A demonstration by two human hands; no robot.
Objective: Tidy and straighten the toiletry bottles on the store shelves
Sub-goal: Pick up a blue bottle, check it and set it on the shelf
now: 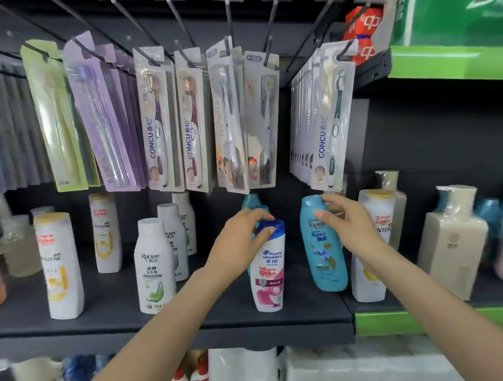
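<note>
A white Head & Shoulders bottle (268, 274) with a blue cap stands near the front of the dark shelf (193, 319). My left hand (241, 238) grips its cap from the left. To its right stands a teal Rejoice bottle (323, 250), tilted a little. My right hand (348, 225) holds its upper part, fingers curled round the cap and shoulder. Another teal bottle (252, 202) stands behind, mostly hidden by my left hand.
White Raclen bottles (154, 265) and Pantene bottles (59, 266) stand to the left, another Pantene bottle (376, 211) and a beige bottle (453, 241) to the right. Packaged toothbrushes (191, 120) hang on hooks just above. A lower shelf holds more goods.
</note>
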